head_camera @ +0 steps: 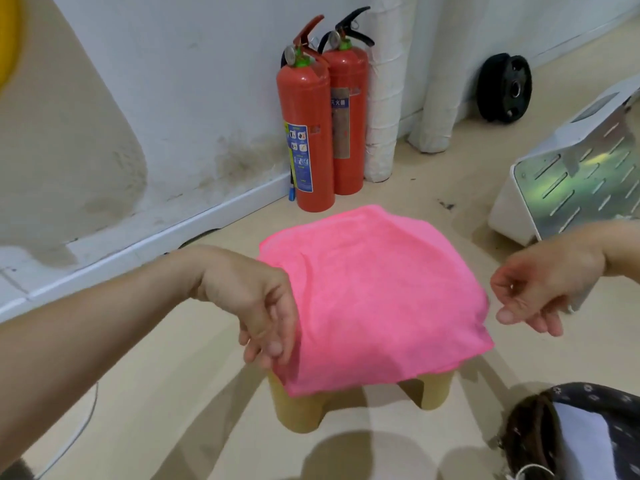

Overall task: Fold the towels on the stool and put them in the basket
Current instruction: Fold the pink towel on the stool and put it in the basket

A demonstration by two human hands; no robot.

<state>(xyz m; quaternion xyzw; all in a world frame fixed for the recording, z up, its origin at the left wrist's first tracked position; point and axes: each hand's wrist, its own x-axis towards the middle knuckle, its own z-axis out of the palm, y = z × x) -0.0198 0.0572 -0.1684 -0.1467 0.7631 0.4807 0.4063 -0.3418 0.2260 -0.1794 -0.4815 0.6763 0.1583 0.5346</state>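
Observation:
A pink towel point(374, 299) lies spread flat over a low yellow stool point(304, 410), its edges drooping past the seat. My left hand point(263, 306) hangs at the towel's near left corner with relaxed fingers pointing down; the fingertips touch the cloth edge without a clear grip. Just off the towel's right edge, my right hand point(540, 289) hovers with loosely curled fingers and holds nothing. The basket point(588, 391), dark with a patterned liner and something white inside, stands on the floor at the bottom right.
Two red fire extinguishers point(311, 133) stand against the white wall behind the stool, beside wrapped white pipes point(384, 98). A white and metal appliance point(568, 174) lies tilted on the floor at right. A black weight plate point(504, 88) leans on the far wall.

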